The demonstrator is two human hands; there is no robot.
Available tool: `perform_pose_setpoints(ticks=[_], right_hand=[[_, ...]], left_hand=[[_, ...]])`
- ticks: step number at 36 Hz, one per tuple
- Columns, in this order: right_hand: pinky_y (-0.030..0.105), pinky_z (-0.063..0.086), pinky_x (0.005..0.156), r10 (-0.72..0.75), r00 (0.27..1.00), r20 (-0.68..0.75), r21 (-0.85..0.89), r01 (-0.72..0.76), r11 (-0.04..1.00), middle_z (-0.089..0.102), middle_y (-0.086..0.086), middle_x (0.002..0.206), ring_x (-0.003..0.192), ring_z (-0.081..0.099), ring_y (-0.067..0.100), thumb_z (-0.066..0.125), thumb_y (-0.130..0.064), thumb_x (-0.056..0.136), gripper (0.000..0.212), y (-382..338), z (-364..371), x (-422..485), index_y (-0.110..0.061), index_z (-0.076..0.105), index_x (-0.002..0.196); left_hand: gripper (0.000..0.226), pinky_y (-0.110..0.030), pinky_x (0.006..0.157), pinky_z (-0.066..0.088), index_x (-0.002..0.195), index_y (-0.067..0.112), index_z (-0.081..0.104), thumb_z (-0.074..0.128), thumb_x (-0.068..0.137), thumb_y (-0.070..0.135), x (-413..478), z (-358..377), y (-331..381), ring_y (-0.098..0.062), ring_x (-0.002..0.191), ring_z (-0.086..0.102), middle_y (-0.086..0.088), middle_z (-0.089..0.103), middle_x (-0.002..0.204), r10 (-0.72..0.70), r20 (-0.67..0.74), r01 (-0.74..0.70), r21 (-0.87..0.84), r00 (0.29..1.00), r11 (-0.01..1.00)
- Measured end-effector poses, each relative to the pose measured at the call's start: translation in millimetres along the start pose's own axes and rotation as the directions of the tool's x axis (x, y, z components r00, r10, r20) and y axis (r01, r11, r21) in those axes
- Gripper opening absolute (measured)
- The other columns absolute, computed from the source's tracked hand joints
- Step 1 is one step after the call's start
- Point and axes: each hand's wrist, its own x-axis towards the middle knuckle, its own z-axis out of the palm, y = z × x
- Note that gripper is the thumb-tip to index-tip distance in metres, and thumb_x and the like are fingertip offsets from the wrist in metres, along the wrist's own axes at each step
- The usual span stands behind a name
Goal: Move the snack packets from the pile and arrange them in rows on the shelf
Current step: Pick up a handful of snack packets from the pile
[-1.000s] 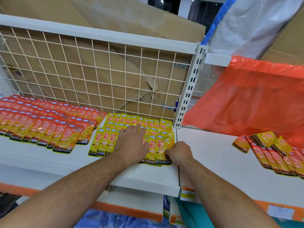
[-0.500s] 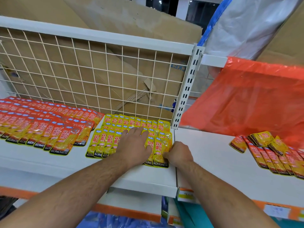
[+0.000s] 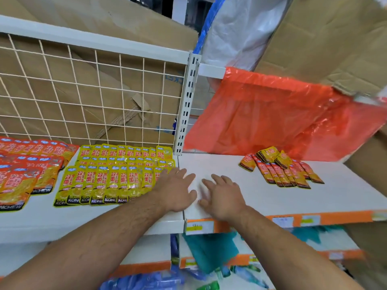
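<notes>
Yellow snack packets lie in overlapping rows on the white shelf, with rows of red-orange packets to their left. A small pile of orange and yellow packets sits on the shelf's right section. My left hand hovers with fingers spread at the right end of the yellow rows, over the seam between shelf sections. My right hand is spread flat over bare shelf just right of the seam. Neither hand holds a packet.
A white wire grid backs the left section, ending at a slotted upright post. An orange plastic bag lies behind the pile. Cardboard leans above. Lower shelves carry teal and blue packs.
Both hands have let go of the yellow packets and moved right, fingers now spread. The view has swung right, bringing the pile closer to the middle.
</notes>
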Motion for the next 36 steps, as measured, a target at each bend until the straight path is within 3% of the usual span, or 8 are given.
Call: perform_pose_setpoints(ticks=[14,27,36], right_hand=[[0.046,0.020,0.119,0.175,0.983,-0.049,0.140,-0.167,0.976,0.017,-0.004,0.165,0.150,0.013,0.028,0.046,-0.066,0.091,0.073,132,-3,-81,-0.038,0.024,0.155],[0.048,0.019,0.121,0.188,0.981,-0.049,0.165,-0.178,0.970,0.018,-0.008,0.165,0.151,0.012,0.028,0.047,-0.068,0.090,0.073,279,3,-151,-0.040,0.025,0.155],[0.048,0.021,0.120,0.230,0.973,-0.034,0.182,-0.220,0.958,0.017,-0.008,0.165,0.150,0.013,0.029,0.046,-0.068,0.091,0.073,353,16,-149,-0.040,0.024,0.155]], left_hand=[[0.063,-0.050,0.121,0.006,0.156,0.033,0.019,0.027,0.098,0.056,17,-8,145,-0.025,0.150,0.010,0.000,0.015,0.165,0.136,-0.017,-0.136,0.014,0.991,0.991],[0.064,-0.053,0.120,0.012,0.155,0.033,0.021,0.025,0.096,0.057,33,7,303,-0.028,0.149,0.015,-0.001,0.019,0.164,0.129,-0.033,-0.128,0.040,0.991,0.991],[0.062,-0.053,0.118,0.017,0.154,0.030,0.025,0.028,0.097,0.055,73,12,363,-0.028,0.147,0.020,-0.003,0.024,0.162,0.178,-0.018,-0.176,0.086,0.984,0.981]])
